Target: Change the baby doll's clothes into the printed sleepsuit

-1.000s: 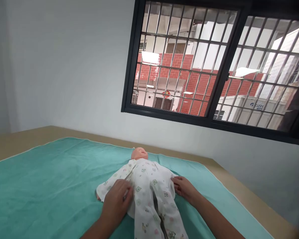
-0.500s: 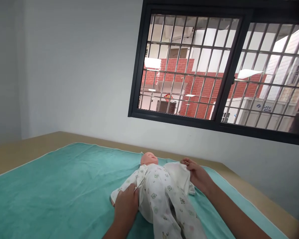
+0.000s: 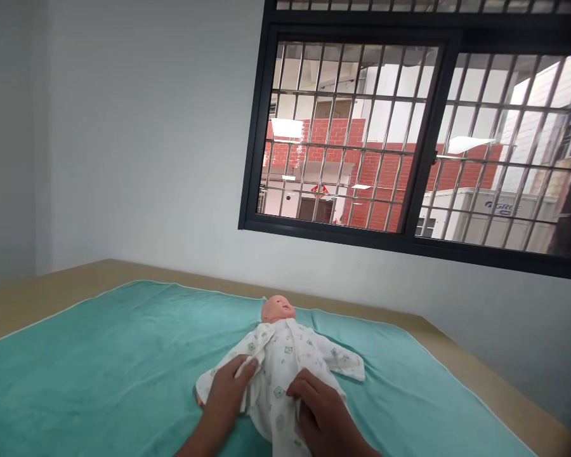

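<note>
A baby doll [image 3: 278,309] lies on its back, head away from me, in white printed clothes. Its baby shirt [image 3: 314,348] has long sleeves, spread out to both sides, and two front panels. My left hand [image 3: 226,390] is closed, pinching the left front panel between thumb and fingers beside the doll's chest. Over the lower belly, my right hand [image 3: 321,411] is closed with curled fingers on the right front panel, which lies across the body. The doll's lower legs are out of the frame, and my right hand hides part of the trousers.
A green towel [image 3: 124,362] with a pale edge lies under the doll on a tan tabletop [image 3: 83,274]. Beyond it rises a white wall [image 3: 147,158]. A dark-framed window [image 3: 323,230] with metal bars is set in that wall.
My right hand has drawn the right front panel from the doll's side in over the belly. The right sleeve now lies in view. My left hand still pinches the left panel.
</note>
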### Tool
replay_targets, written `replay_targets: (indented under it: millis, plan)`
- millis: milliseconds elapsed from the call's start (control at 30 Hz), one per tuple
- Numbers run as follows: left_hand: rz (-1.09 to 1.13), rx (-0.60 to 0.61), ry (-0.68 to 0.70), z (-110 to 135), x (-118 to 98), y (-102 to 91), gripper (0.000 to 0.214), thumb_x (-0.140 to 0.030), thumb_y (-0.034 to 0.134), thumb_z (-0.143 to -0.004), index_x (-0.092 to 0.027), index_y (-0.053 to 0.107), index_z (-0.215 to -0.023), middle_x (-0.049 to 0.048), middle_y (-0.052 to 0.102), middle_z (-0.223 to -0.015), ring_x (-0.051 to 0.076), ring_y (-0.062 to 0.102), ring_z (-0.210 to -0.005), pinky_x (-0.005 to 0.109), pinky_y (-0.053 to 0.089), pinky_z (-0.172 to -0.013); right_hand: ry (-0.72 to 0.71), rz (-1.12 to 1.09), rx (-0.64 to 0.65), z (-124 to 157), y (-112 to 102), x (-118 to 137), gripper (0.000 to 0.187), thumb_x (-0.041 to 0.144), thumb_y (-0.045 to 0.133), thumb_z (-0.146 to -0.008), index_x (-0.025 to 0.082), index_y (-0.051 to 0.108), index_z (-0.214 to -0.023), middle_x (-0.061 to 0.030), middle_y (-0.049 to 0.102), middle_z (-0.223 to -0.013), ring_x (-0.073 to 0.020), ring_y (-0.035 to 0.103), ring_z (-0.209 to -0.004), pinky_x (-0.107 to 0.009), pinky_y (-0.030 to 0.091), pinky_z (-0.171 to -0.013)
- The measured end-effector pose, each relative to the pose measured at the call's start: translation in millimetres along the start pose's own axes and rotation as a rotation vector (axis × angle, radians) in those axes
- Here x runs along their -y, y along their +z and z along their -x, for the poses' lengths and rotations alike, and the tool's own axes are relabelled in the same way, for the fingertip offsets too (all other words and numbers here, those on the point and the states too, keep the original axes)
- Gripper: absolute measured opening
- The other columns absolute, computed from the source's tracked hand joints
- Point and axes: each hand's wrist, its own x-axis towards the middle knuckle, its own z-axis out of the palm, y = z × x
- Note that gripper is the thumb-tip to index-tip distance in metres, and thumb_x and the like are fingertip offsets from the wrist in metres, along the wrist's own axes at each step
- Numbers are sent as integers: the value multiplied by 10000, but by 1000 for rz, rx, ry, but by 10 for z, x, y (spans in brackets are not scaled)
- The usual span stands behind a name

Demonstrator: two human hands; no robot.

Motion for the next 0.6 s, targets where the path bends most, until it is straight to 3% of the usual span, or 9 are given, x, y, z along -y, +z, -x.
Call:
replay_targets:
  millis: [200,333,467,600]
  plan:
    - [208,-46,-143,-74,-628,-159,434,-533,569,-740,-141,680,-891,36,706,-811,208,626,-735,261,473,-602,-4,16,-69,48,78,-91,325,17,411,-666,223,560,-868,-9,597,-882,-164,543,-779,-255,409,-703]
    - [106,-13,-78,-162,-1193,-147,335,-479,568,-765,-154,633,-712,-29,567,-606,119,475,-544,210,343,-487,-7,-30,-104,67,68,-103,351,-1,402,-653,212,562,-882,-5,591,-867,-155,546,-789,-245,404,-717]
    - [-94,74,39,-223,-1468,217,320,-413,522,-789,-165,547,-588,-38,499,-549,112,419,-531,226,291,-500,2,-79,-119,71,56,-134,377,-14,386,-645,207,579,-881,-4,606,-859,-150,572,-790,-242,424,-727]
    - [-400,173,213,-72,-1329,770,281,-281,437,-815,-172,598,-611,35,618,-633,175,535,-623,288,333,-588,47,-5,-64,84,121,-176,344,87,459,-705,198,645,-973,-76,674,-1000,-250,611,-925,-343,463,-832]
